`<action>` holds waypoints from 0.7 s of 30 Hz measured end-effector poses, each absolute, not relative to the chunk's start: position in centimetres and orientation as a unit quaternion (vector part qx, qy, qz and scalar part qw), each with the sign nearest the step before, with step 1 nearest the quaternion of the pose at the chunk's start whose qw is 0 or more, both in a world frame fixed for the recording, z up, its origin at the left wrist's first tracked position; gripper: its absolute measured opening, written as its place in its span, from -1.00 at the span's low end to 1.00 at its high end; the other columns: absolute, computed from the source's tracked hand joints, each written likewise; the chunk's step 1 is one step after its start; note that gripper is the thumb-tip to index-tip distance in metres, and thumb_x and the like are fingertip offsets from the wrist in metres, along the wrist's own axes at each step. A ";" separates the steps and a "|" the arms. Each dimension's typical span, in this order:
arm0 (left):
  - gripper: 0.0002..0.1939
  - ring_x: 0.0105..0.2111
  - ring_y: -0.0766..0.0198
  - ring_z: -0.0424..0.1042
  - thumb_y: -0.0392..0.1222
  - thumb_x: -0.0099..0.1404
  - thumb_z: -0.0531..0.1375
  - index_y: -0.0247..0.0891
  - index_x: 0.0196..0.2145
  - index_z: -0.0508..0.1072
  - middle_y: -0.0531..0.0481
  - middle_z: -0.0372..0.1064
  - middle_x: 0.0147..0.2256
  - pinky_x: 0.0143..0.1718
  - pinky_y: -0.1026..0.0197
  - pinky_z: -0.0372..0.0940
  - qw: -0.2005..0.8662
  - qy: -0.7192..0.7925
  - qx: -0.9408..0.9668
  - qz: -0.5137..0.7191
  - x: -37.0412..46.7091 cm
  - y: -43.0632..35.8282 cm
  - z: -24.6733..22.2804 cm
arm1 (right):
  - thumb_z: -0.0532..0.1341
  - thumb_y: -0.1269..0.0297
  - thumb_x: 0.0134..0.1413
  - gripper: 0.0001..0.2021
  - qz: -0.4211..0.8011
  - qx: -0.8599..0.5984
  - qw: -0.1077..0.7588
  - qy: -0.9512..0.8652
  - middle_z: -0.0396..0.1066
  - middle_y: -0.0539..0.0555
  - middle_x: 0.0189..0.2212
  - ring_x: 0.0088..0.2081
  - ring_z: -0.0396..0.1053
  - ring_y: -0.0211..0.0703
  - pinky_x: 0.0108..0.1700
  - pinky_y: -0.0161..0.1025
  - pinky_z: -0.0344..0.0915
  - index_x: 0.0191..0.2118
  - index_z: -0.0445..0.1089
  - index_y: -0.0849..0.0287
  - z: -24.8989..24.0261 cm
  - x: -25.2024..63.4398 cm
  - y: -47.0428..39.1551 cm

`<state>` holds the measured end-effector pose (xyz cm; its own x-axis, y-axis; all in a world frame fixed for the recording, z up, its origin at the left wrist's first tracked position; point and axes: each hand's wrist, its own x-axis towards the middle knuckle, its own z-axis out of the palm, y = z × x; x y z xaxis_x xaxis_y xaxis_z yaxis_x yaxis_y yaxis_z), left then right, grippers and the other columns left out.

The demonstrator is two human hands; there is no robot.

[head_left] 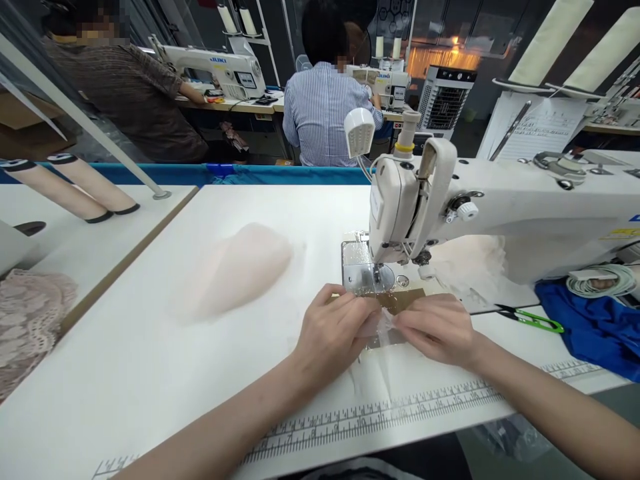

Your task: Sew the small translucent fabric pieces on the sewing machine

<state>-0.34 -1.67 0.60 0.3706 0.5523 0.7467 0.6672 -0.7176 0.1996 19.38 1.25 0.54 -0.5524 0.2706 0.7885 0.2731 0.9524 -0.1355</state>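
Just in front of the needle of a white sewing machine (400, 213), my left hand (335, 330) and my right hand (440, 328) pinch a thin, sheer whitish fabric (384, 325) between them. The fingers of both hands are closed on it, and its lower end hangs toward the table's front edge. Behind my fingertips lies the metal needle plate (357, 275), with a brown strip (407, 300) beside it. A sheer pale pink fabric piece (250, 267) rests flat on the table left of my hands. More pale sheer fabric (470, 263) lies under the machine arm.
Green-handled thread snips (537, 320) lie right of my right hand, by blue cloth (590, 327) and a coiled white cord (600, 280). A printed ruler (350, 423) runs along the front edge. Pink lace (30, 320) is at left. Two people sit at machines beyond.
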 end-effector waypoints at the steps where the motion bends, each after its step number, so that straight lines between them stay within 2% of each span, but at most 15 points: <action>1: -0.94 -0.60 0.44 0.29 -0.36 0.32 0.09 -0.24 -0.31 0.30 0.16 0.45 -0.47 -0.26 0.20 0.19 0.062 -0.369 -0.826 -0.422 -0.3 -1.7 0.6 | 0.22 0.58 0.04 -0.84 -0.007 -0.154 0.449 -0.880 0.39 -0.07 -0.59 -0.59 0.28 -0.36 -0.58 -0.39 0.25 -0.28 0.34 0.19 0.5 19.4 1.2; 4: -0.91 -0.55 0.44 0.35 -0.35 0.33 0.08 -0.24 -0.22 0.33 0.14 0.49 -0.42 -0.27 0.20 0.18 0.048 -0.366 -0.829 -0.421 -0.3 -1.8 0.6 | 0.23 0.56 0.05 -0.86 -0.004 -0.159 0.452 -0.878 0.40 -0.07 -0.60 -0.60 0.28 -0.38 -0.58 -0.40 0.26 -0.30 0.34 0.19 0.5 19.4 1.2; 11: -0.88 -0.52 0.42 0.40 -0.34 0.35 0.07 -0.23 -0.18 0.35 0.11 0.52 -0.39 -0.28 0.20 0.19 0.021 -0.357 -0.831 -0.427 -0.4 -1.9 0.5 | 0.23 0.56 0.06 -0.89 0.001 -0.165 0.459 -0.873 0.41 -0.07 -0.61 -0.60 0.33 -0.37 -0.58 -0.41 0.28 -0.31 0.36 0.23 0.6 19.2 1.2; 15: -0.90 -0.53 0.42 0.39 -0.34 0.35 0.06 -0.23 -0.23 0.35 0.10 0.52 -0.40 -0.27 0.19 0.20 0.004 -0.361 -0.829 -0.426 -0.4 -2.0 0.5 | 0.22 0.53 0.08 -0.91 -0.003 -0.167 0.460 -0.872 0.38 -0.08 -0.63 -0.62 0.30 -0.38 -0.59 -0.41 0.26 -0.29 0.38 0.23 0.6 19.2 1.2; 21: -0.94 -0.59 0.43 0.34 -0.31 0.34 0.08 -0.22 -0.30 0.33 0.15 0.48 -0.47 -0.27 0.20 0.21 0.010 -0.369 -0.821 -0.436 -0.4 -2.0 0.4 | 0.19 0.51 0.10 -0.87 0.017 -0.186 0.466 -0.865 0.44 -0.08 -0.56 -0.58 0.35 -0.38 -0.55 -0.40 0.31 -0.22 0.39 0.21 0.7 19.0 1.2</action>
<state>-0.45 -1.95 0.41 0.3470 0.5969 0.7234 0.6141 -0.7276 0.3058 19.04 1.19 0.69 -0.4972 0.3375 0.7993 0.3050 0.9304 -0.2032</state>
